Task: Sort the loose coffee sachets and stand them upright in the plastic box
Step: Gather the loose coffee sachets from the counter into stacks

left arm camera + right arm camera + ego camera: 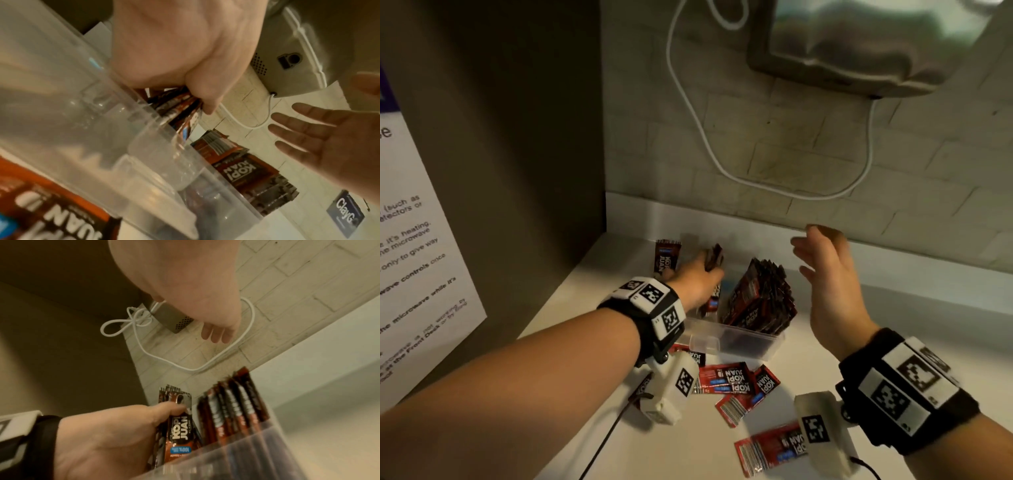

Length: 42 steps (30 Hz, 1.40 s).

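Head view. The left hand (697,279) reaches over the clear plastic box (736,337) on the white tabletop (688,445), its grip closed around a small bundle of sachets (714,260) at the box's left end. A packed row of sachets (760,298) stands upright, leaning, in the box's right part. The right hand (828,284) is raised above the tabletop just right of the box, fingers spread and straight, holding nothing. Loose sachets (726,380) lie flat on the tabletop in front of the box; a single sachet (666,255) lies behind the left hand. A white cable (688,102) loops down the brick wall.

Left wrist view. The left hand (174,48) grips the bundle of sachets (179,107) just above the plastic box (123,154) rim; the standing row of sachets (246,172) and the open right hand (333,141) lie beyond.

Right wrist view. The right hand (185,280) hangs open above the box, touching nothing. Below, the left hand (107,439) clasps the bundle of sachets (180,420), thumb across its face, beside the upright row of sachets (232,404) inside the plastic box (257,456).
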### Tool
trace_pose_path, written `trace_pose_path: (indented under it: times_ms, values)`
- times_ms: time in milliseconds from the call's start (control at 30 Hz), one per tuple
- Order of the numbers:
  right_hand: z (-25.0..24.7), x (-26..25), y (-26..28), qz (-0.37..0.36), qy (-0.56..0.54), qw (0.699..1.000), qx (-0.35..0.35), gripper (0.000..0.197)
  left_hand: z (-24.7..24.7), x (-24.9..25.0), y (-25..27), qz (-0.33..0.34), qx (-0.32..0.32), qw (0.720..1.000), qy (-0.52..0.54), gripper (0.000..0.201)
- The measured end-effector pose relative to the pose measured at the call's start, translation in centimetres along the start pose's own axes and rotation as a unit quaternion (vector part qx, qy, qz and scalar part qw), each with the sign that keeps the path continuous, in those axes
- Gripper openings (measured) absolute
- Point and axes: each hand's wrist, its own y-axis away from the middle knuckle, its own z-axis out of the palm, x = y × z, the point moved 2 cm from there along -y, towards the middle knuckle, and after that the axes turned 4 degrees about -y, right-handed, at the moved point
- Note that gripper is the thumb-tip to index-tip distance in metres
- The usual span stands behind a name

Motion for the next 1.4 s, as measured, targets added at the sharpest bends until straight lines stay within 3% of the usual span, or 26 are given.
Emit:
trace_pose_path:
  times_ms: [100, 267, 433, 533, 633, 767, 867, 967, 1033, 1167, 1300, 1400]
  values:
    - [-1.1, 1.5, -0.7, 0.014, 0.031, 0.999, 0.026, 0.010, 1.2, 0.7, 0.3, -0.002, -0.063, 0.997, 0.034, 0.072]
    - [-2.3, 3.8, -1.5, 0.062, 0.042, 0.996, 0.051, 0.022, 1.4, 2.4, 1.7, 0.030, -0.137, 0.984, 0.107, 0.056]
    - [-2.4, 5.7, -1.9, 0.127, 0.040, 0.990, 0.038, 0.034, 1.9, 2.7, 2.0, -0.011, -0.224, 0.959, 0.172, 0.056]
    - [-1.7, 6.8, -1.9, 0.190, -0.002, 0.982, -0.006, 0.041, 2.7, 3.3, 1.6, -0.046, -0.253, 0.939, 0.230, 0.087]
    - [-1.1, 8.1, -1.9, 0.212, -0.033, 0.976, -0.035, 0.055, 4.3, 3.1, 0.1, -0.090, -0.220, 0.928, 0.286, 0.108]
    - [-0.7, 8.9, -2.3, 0.206, -0.064, 0.976, -0.030, 0.054, 5.2, 3.3, -0.6, -0.088, -0.157, 0.923, 0.341, 0.077]
    - [-0.9, 9.0, -2.4, 0.207, -0.062, 0.976, -0.029, 0.053, 6.2, 3.4, -1.3, -0.108, -0.140, 0.911, 0.374, 0.072]
    - [-1.1, 9.2, -2.4, 0.205, -0.064, 0.976, -0.032, 0.051, 6.6, 3.5, -1.9, -0.111, -0.120, 0.904, 0.395, 0.052]
    - [-1.2, 9.2, -2.5, 0.203, -0.069, 0.976, -0.033, 0.051, 6.7, 3.4, -2.2, -0.112, -0.119, 0.905, 0.392, 0.046]
    - [-1.3, 9.5, -2.6, 0.204, -0.077, 0.975, -0.035, 0.053, 6.8, 2.9, -2.7, -0.135, -0.136, 0.898, 0.397, 0.051]
    - [-1.5, 9.7, -2.7, 0.208, -0.071, 0.975, -0.036, 0.057, 6.5, 2.9, -3.1, -0.137, -0.141, 0.896, 0.397, 0.036]
    - [-1.6, 9.7, -2.6, 0.218, -0.065, 0.973, -0.042, 0.057, 6.2, 2.9, -2.8, -0.151, -0.164, 0.888, 0.402, 0.058]
